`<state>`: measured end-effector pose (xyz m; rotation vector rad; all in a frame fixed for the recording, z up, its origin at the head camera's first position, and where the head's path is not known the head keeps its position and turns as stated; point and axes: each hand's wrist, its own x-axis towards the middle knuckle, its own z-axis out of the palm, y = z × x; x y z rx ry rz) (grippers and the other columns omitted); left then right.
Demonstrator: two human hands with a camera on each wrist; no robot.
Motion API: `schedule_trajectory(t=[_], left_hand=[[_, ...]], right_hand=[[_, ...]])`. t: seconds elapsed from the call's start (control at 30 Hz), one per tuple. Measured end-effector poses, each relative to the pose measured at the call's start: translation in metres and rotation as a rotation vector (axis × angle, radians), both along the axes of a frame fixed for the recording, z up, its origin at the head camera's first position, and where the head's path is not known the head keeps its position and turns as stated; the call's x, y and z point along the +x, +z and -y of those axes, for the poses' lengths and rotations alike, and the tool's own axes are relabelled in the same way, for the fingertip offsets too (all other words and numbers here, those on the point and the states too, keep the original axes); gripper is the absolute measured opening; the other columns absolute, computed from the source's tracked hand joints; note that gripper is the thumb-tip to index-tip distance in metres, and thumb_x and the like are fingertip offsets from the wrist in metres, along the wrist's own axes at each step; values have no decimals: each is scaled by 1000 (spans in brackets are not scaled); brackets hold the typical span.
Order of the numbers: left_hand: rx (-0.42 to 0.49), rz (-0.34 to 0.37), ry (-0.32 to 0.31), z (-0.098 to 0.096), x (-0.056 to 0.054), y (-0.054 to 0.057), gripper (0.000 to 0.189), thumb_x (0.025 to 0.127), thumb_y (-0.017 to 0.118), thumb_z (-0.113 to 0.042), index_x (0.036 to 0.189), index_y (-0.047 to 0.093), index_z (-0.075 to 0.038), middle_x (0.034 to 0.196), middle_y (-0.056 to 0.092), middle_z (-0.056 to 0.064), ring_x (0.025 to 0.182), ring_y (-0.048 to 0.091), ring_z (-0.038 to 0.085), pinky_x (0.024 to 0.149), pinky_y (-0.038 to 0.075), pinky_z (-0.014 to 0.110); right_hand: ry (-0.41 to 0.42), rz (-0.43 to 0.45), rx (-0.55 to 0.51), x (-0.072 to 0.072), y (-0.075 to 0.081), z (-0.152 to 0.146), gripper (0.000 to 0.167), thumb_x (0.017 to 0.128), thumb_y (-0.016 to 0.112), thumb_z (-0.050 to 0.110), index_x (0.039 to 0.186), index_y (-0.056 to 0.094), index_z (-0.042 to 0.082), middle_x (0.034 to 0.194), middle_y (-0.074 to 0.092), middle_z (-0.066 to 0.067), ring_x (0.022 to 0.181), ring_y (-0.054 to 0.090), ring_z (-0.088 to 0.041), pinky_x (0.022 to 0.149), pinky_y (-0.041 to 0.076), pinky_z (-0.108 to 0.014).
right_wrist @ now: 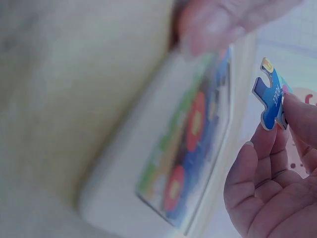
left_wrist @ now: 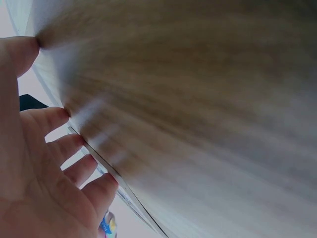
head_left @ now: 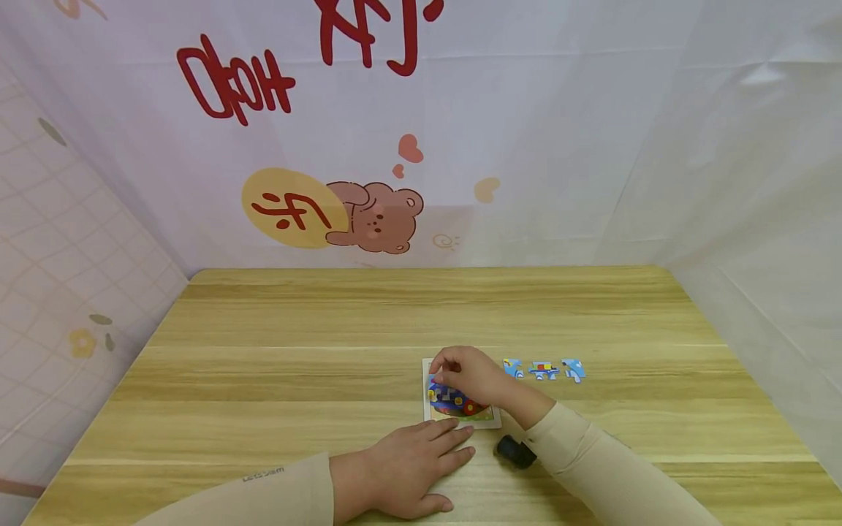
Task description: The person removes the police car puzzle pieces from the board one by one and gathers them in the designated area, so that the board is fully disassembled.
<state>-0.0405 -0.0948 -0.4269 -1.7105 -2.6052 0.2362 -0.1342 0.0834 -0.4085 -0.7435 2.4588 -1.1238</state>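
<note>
In the head view, a jigsaw puzzle board point(head_left: 427, 398) with a pale rim lies on the table, its lower part filled with a blue vehicle with red wheels. My left hand point(head_left: 413, 466) lies palm down with spread fingers, several fingertips at the board's near edge. Over the board's upper part is my right hand point(head_left: 479, 378), hiding some of it. Between thumb and fingers it pinches a blue puzzle piece point(right_wrist: 271, 99), held up off the board in the right wrist view. Fingertips of the left hand also show at the board's rim point(right_wrist: 111, 198) there.
Right of the board lie three loose puzzle pieces in a row: a left one point(head_left: 512, 367), a middle one point(head_left: 543, 369) and a right one point(head_left: 574, 369). A black object point(head_left: 514, 451) sits below the right wrist. White cloth walls border the wooden table point(head_left: 263, 380).
</note>
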Motion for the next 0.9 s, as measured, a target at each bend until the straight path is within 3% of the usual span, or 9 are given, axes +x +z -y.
schedule_trajectory(t=[0.53,0.9], left_hand=[[-17,98,30,0,-1,1,65,98,34,-59,149,38,-19,156,31,2,142,29,21,110,32,30],[-21,70,37,-1,0,0,64,98,35,-58,149,38,-19,155,32,2,142,30,21,110,33,29]], right_hand=[[-80,47,-25,-11,12,-42,6,94,61,11,95,66,9,79,52,0,76,48,-17,68,42,-28],[-43,75,-23,-13,5,-78,7,95,61,11,94,66,5,76,51,1,68,45,-14,60,40,-23]])
